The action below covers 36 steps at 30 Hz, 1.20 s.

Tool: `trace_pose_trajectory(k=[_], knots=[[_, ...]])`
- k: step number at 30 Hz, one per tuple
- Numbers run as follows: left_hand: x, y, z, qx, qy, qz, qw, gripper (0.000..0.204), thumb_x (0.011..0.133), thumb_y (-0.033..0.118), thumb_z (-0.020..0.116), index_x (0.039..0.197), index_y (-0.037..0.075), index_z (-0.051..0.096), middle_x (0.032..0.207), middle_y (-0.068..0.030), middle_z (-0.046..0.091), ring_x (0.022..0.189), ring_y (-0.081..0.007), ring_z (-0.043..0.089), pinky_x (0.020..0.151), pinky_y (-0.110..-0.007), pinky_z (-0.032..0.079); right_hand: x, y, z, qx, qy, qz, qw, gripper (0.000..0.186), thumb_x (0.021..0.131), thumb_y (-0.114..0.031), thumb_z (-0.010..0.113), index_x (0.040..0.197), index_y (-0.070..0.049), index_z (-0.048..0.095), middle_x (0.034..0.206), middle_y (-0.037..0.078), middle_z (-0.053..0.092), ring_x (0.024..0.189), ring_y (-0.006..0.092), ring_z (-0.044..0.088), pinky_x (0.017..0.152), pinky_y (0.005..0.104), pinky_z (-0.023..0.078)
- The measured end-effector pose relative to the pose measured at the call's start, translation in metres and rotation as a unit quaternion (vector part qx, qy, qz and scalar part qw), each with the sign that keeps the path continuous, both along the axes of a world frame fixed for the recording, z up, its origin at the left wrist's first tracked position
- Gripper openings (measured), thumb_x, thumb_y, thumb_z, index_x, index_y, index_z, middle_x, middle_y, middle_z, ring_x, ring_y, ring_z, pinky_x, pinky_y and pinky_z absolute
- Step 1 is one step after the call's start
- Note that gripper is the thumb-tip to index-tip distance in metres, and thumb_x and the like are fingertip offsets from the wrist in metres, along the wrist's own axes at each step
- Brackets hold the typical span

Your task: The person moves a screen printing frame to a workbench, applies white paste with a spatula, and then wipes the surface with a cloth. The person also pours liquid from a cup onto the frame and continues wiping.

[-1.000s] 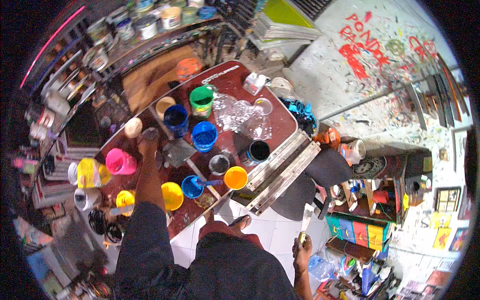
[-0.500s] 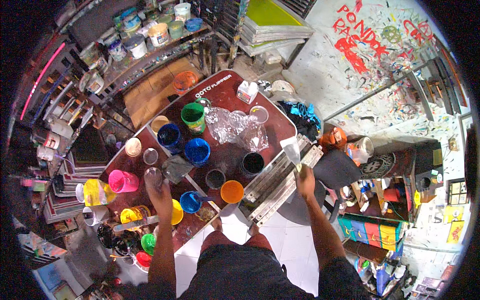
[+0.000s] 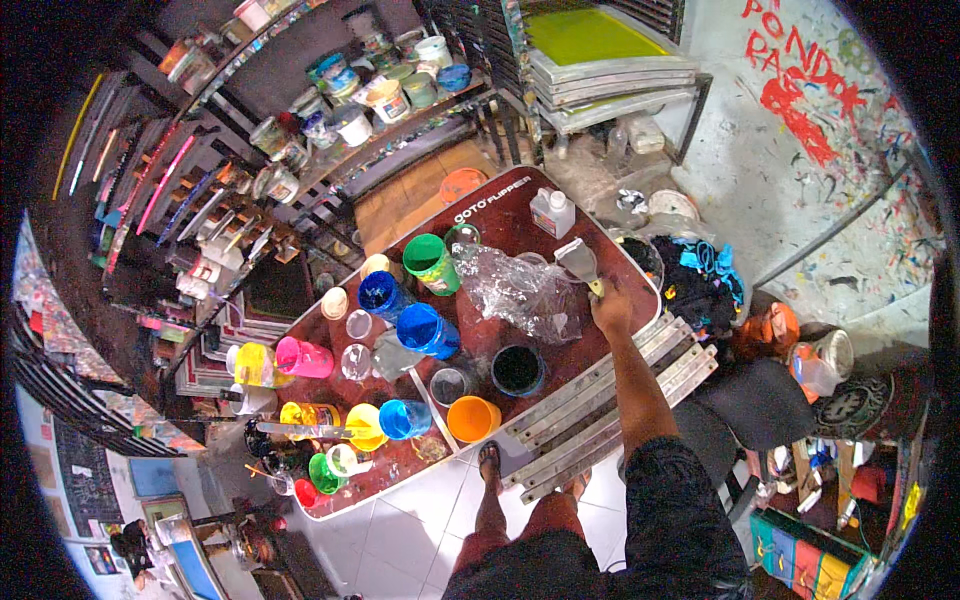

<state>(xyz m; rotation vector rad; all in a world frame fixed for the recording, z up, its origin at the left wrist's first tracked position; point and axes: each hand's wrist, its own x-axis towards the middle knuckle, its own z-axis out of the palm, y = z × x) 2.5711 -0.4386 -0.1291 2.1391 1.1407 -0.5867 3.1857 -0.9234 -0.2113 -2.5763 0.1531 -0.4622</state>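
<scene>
Dark-red surface [image 3: 628, 268] fills mid-frame; pale metal bars [image 3: 600, 412] along its lower-right edge; crumpled clear plastic [image 3: 515, 290] right of frame centre; right hand [image 3: 610, 310] has shifted from over the bars to beside the plastic, fingers wrapped round the handle of a scraper [image 3: 574, 261], upper centre-right, blade pointing upper left; blade contact unclear at this coarse view; left hand now out of frame, state can't be told; clear cup [image 3: 356, 363] it was at, centre-left, sits uncovered; work looks one-handed now.
</scene>
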Motion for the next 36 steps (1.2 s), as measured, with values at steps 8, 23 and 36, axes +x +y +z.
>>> trace_pose_trajectory(k=[8,23,36], knots=[[-0.061,-0.075,0.014,-0.013,-0.004,0.086,0.996,0.051,0.088,0.035,0.066,0.122,-0.001,0.056,0.123,-0.0204,0.060,0.114,-0.0318,0.057,0.096,-0.043,0.047,-0.071,-0.032,0.034,0.042,-0.109,0.060,0.991,0.072,0.075,-0.027,0.077,0.134,0.000,0.046,0.133,0.027,0.047,0.125,0.0439,0.043,0.101,0.0525,0.038],[-0.406,-0.144,0.100,0.044,-0.241,0.203,0.948,0.047,0.088,0.032,0.067,0.121,0.000,0.058,0.118,-0.0230,0.060,0.098,-0.0322,0.066,0.087,-0.042,0.052,-0.635,0.143,0.198,0.267,0.108,0.484,0.826,0.040,0.087,-0.004,0.061,0.126,0.001,0.052,0.126,0.016,0.056,0.113,0.0278,0.056,0.094,0.0384,0.045],[-0.956,-0.274,-0.054,0.117,-0.109,0.781,0.603,0.047,0.084,0.033,0.068,0.113,-0.004,0.064,0.103,-0.0233,0.069,0.099,-0.0313,0.065,0.086,-0.039,0.051,-0.996,0.411,0.173,0.107,0.206,0.751,0.618,0.022,0.088,-0.003,0.061,0.110,0.002,0.063,0.101,0.012,0.068,0.092,0.0188,0.066,0.079,0.0319,0.052]])
